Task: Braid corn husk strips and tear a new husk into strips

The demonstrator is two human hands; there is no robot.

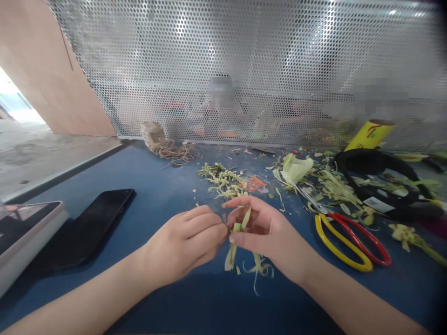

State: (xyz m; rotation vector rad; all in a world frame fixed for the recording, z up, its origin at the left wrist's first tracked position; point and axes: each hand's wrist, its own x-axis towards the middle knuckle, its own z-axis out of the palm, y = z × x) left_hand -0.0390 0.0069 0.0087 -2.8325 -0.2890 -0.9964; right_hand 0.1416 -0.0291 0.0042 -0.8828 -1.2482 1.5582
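My left hand [188,239] is closed in a pinch near the middle of the table. A thin brown strand shows at its fingertips, too small to name surely. Close beside it, my right hand [268,232] holds a pale green leaf strip [236,227] between thumb and fingers. The strip looks folded, with one end sticking up. Below the hands, thin pale green shreds [258,267] lie on the blue table. Scissors [344,237] with one yellow and one red handle rest to the right, their blades against a pale leafy piece [295,170].
A black phone [101,223] and a light-cased device [31,228] lie left. Tangled brown twine [178,151] trails from a pale roll [152,134]. Green scraps [223,179] spread behind the hands. Right are a black strap [380,163] and yellow tube [370,135]. A perforated metal panel [244,60] stands behind.
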